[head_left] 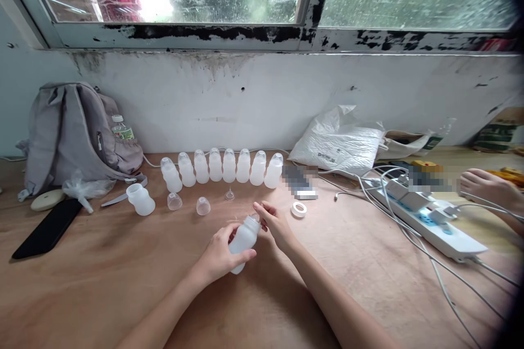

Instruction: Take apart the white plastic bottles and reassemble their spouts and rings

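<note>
My left hand (221, 255) grips a translucent white bottle (244, 239), tilted with its neck up and to the right. My right hand (275, 223) touches the bottle's neck with its fingertips. Behind them stands a row of several capped white bottles (223, 166). One uncapped bottle (141, 199) stands at the left. Two clear caps (174, 201) (203, 205) and a small clear nipple (230, 194) lie on the wooden table (102, 283) in front of the row. A white ring (298, 209) lies to the right of my right hand.
A grey backpack (73, 136) with a water bottle (121, 128) leans at the back left, a black phone (47, 227) before it. A white plastic bag (339, 142), a power strip (429, 221) with cables, and another person's hand (489, 188) are on the right.
</note>
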{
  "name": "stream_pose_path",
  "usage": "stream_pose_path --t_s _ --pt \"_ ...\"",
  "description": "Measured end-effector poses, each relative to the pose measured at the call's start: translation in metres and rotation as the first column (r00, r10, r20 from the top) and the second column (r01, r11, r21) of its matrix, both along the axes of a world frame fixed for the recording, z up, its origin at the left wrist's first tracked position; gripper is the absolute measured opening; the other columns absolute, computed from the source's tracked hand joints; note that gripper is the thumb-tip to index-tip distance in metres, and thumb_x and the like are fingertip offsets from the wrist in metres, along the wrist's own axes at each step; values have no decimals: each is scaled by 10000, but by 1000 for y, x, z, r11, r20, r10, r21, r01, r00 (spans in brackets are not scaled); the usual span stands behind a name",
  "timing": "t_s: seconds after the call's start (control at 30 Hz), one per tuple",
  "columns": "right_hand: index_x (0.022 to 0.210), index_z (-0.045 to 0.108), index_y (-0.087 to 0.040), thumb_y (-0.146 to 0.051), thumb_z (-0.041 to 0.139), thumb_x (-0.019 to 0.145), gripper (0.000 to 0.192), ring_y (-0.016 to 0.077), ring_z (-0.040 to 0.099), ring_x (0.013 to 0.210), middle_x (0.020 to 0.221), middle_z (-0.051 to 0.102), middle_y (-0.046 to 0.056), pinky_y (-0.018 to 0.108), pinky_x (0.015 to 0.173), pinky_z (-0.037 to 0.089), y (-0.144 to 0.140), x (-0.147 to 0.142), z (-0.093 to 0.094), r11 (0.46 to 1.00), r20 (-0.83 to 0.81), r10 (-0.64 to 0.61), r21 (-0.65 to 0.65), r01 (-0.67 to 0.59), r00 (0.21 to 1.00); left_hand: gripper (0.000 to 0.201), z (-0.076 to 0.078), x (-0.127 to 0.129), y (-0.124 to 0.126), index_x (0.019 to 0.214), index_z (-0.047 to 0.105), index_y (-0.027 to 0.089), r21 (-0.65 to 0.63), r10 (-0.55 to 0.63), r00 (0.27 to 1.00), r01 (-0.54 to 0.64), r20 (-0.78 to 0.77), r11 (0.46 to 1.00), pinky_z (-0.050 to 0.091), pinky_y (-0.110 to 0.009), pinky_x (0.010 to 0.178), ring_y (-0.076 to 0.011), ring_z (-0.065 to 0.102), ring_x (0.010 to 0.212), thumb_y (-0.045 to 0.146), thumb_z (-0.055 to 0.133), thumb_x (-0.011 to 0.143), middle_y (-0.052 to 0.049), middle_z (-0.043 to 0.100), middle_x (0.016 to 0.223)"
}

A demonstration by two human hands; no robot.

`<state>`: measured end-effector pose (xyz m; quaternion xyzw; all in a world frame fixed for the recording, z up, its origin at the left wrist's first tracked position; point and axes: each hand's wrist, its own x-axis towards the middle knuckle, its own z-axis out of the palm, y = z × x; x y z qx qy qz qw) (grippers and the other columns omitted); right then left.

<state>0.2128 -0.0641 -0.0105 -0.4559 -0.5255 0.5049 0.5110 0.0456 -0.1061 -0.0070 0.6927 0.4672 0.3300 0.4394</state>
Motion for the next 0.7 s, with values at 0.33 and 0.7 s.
stream_pose_path --t_s 0.33,0.7 --pt "922 548 -220 -355 637 713 264 154 529 832 865 581 12 278 711 435 -10 -3 11 977 -61 214 6 -214 975 475 -12 -7 6 1146 501 207 491 307 933 -182 -187 852 422 -336 770 -239 539 876 288 586 686 -70 598 959" --pt "1004 601 -231 -277 686 671 347 202 514 982 1142 563 70 334 804 385 -10 7 20 876 -293 462 1 -482 837 279 -1 -14 11 821 551 119 -362 -64 870 269 489 893 366 -204 377 -111 466 517 345 574 659 -23 516 675"
